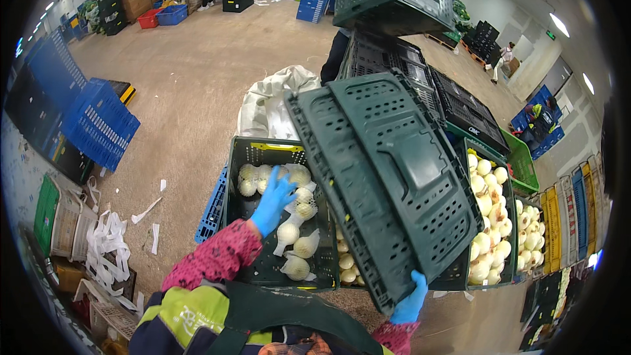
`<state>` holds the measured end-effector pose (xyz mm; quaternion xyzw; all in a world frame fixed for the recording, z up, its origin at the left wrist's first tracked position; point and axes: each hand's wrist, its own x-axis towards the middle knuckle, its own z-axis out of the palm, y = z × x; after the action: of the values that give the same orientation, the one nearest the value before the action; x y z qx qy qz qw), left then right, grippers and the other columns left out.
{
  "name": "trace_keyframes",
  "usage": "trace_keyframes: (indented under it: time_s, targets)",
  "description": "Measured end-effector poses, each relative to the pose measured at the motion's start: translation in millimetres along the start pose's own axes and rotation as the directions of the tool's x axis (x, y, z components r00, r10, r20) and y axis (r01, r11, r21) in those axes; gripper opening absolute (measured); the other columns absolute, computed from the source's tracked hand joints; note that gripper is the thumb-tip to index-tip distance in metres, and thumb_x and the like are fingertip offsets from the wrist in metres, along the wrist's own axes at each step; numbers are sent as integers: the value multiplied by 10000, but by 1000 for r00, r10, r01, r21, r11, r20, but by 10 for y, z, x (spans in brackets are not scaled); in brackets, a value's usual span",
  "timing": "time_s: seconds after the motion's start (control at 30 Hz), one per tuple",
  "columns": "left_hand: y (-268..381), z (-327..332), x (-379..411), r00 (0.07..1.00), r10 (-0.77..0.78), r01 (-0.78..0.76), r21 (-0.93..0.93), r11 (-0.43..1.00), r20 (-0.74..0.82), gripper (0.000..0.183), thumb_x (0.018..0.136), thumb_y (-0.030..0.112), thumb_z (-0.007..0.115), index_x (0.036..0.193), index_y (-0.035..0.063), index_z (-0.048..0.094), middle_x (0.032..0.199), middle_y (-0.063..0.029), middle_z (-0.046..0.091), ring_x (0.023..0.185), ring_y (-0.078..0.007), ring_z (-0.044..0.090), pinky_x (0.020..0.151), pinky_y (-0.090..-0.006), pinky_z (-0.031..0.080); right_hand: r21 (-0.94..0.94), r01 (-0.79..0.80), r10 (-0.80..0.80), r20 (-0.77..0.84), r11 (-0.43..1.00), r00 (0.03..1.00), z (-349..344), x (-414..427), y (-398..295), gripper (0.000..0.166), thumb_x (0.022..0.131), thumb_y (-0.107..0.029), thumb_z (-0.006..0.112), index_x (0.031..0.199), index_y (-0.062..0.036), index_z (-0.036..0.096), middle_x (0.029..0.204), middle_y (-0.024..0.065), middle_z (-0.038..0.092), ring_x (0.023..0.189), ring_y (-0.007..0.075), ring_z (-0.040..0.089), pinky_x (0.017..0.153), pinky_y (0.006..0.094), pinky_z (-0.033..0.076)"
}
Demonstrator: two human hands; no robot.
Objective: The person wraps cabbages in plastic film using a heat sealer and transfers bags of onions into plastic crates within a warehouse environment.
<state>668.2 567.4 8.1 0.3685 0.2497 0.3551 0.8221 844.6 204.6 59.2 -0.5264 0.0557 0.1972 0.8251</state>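
My left hand (276, 200), in a blue glove, is over netted onions (299, 203) in a dark green plastic crate (329, 251), its fingers spread near the upper ones. Whether it touches them is hard to tell. At the lower right, my right hand (410, 301), gloved too, grips the near corner of a folded dark green crate (394, 158). That folded crate is tilted and covers part of the open crate and another crate, where loose peeled onions (348, 262) show beneath it. More netted onions (297, 267) lie near the crate's front wall.
Crates of loose white onions (493, 217) stand to the right, beside a green crate (522, 160). Behind are folded black crates (473, 108), a white sack (281, 93) and a person's dark trouser leg (335, 56). Blue crates (101, 123) and white strips (108, 246) lie left.
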Motion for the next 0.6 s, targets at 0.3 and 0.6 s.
trace_keyframes:
  time_s: [0.3,0.6]
  targets:
    - [327,224,-246,949,-282,314,-309,898,143,425,850,82,621,1269,16,591,1211,-107,659,1161,-235,595,1058,-388,434,-222,23,-51,-122,975,991,-142,-537,273,532,730,-132,613,1232,42,581,1157,124,631,1025,257,612,923,375,481]
    - [-37,-988,-1636,949,-199,56,-488,871,-246,474,805,-4,613,1277,-1,564,1266,-138,623,1182,-319,575,1073,-460,429,-437,-107,145,52,893,988,-383,-215,760,546,610,-29,660,1151,48,646,1092,115,682,957,254,636,887,366,494]
